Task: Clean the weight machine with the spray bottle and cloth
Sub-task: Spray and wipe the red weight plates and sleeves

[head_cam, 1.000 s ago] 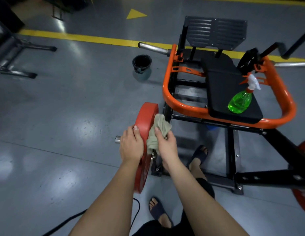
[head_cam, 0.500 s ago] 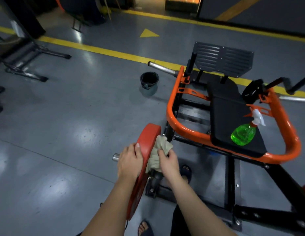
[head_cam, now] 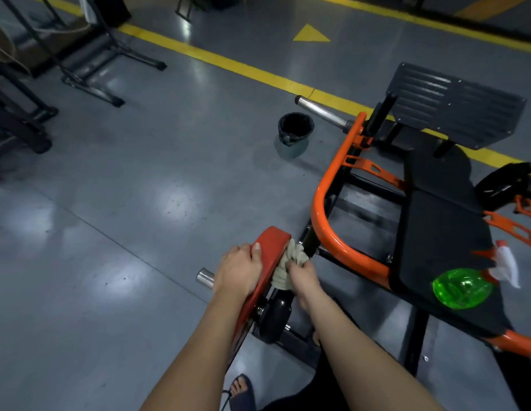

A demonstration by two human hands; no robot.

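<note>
The weight machine has an orange tube frame (head_cam: 326, 229) and a black seat pad (head_cam: 442, 232). A red weight plate (head_cam: 270, 247) stands on edge on a steel peg (head_cam: 205, 277) at its near left corner. My left hand (head_cam: 239, 269) grips the plate's top rim. My right hand (head_cam: 302, 277) presses a crumpled beige cloth (head_cam: 288, 265) against the plate's inner face. A green spray bottle (head_cam: 462, 287) with a white trigger lies on the seat pad, to the right of both hands.
A small black bucket (head_cam: 295, 129) stands on the grey floor beyond the plate. A ribbed black footplate (head_cam: 457, 105) rises at the machine's far end. Black equipment frames (head_cam: 89, 60) stand at the far left. A yellow floor line (head_cam: 228, 66) crosses behind. My sandalled foot (head_cam: 242, 391) is below.
The view has swung left and come closer to the plate. My right hand has shifted the cloth a little along the plate's inner face. My left hand has stayed on the rim.
</note>
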